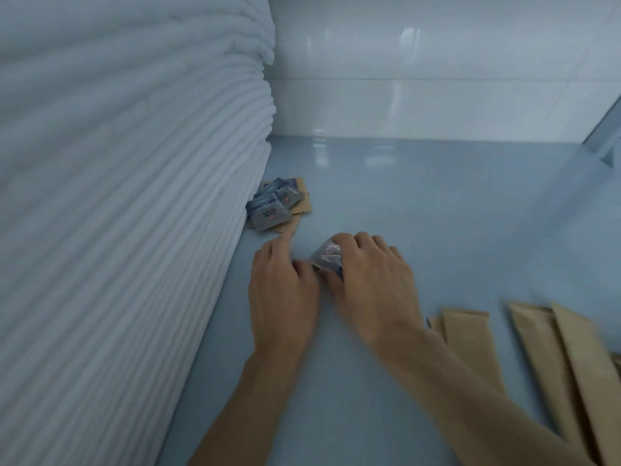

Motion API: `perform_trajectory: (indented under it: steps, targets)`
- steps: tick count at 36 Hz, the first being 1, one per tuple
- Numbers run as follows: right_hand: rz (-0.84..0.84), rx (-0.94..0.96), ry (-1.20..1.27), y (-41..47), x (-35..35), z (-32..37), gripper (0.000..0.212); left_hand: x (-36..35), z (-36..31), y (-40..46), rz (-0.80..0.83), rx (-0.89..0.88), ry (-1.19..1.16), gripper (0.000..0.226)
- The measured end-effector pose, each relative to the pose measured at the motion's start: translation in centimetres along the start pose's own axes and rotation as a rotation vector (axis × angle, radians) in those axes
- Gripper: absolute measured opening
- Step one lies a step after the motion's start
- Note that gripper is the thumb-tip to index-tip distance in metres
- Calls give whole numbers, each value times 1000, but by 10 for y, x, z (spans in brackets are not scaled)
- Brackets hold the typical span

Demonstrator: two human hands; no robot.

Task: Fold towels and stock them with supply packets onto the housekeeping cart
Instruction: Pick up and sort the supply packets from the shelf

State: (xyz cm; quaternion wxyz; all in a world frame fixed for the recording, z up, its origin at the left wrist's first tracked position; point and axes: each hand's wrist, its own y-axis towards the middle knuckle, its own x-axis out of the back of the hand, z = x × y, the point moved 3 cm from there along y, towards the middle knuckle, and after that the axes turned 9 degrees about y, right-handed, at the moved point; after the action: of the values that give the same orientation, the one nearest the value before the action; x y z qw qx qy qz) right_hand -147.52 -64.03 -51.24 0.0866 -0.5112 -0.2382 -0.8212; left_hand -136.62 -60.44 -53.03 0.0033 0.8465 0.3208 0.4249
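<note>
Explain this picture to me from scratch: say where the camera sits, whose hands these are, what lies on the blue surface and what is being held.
There is no machine here. One camera worn on a person's head looks forward and down at their own bare hands. The left hand and the right hand meet over a small shiny packet; the right hand's fingers curl round it, and the left hand's fingers touch its edge. On the left stands a tall stack of folded white towels. At its foot lies a little pile of blue-grey packets on brown paper. More long brown paper sachets lie at the lower right of the blue surface.
</note>
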Motion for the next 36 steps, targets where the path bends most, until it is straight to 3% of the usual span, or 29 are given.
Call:
perform_trajectory:
  steps: [3,6,9,13,16,18,20,22,24,26,28,32,36]
  targets:
    - [-81,-19,2,10,9,0,30,5,2,-2,-50,68,-198,35]
    - [-173,-67,220,19,13,4,31,10,11,1,-58,221,-518,25]
    - [-70,-75,473,24,2,17,38,11,22,3,-37,321,-873,25]
    - [161,-126,763,27,-16,31,55,14,28,5,-11,343,-942,25]
    - [159,-241,923,39,-24,25,39,13,34,7,-85,414,-935,45]
    - [39,-288,913,50,-24,22,19,15,32,7,-133,374,-871,52]
    - [-90,-283,797,62,-24,23,20,16,34,6,-192,349,-816,54]
    - [-121,-191,676,79,-28,30,35,18,36,4,-264,359,-804,60]
    - [-40,-125,592,98,-38,40,61,20,37,4,-313,346,-768,61]
    - [64,-140,509,112,-52,48,87,22,35,3,-342,326,-732,55]
    - [108,-196,423,119,-65,51,96,21,34,3,-341,322,-716,49]
    - [56,-208,325,119,-71,46,73,22,34,1,-332,324,-726,46]
    - [84,-235,313,122,-66,47,67,17,35,1,-330,339,-717,46]
